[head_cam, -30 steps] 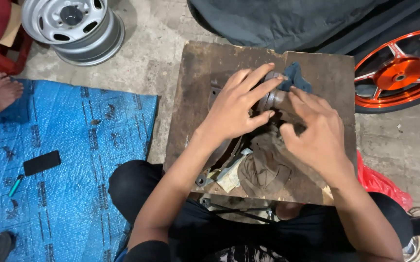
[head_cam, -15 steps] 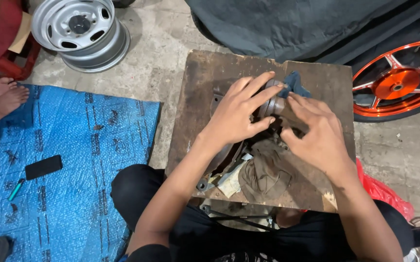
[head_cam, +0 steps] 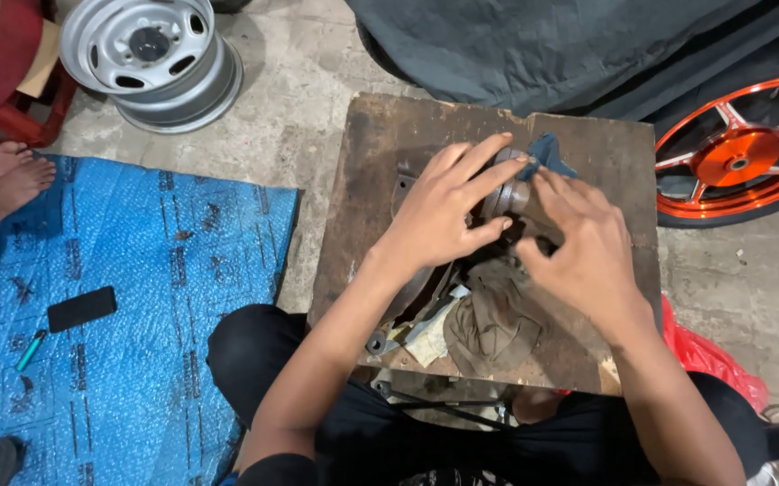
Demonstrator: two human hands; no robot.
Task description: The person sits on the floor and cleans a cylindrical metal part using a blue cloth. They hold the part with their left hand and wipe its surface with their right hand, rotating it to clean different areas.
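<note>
- The wooden board [head_cam: 380, 162] bears the work; a round grey metal part [head_cam: 503, 193] sits near its far edge, about midway across
- Left hand [head_cam: 439, 216] lies over the part, fingers spread and curled on its top, pressing rather than clamping
- Right hand [head_cam: 588, 247] has lifted off since a moment ago: then it was wrapped close on the part, now its fingers are loose and open just beside it, so the left alone steadies it
- The part's axis seems to run upright, though mostly hidden
- A blue rag [head_cam: 547, 153] pokes out behind; a brown cloth [head_cam: 489, 319] lies toward the near edge
</note>
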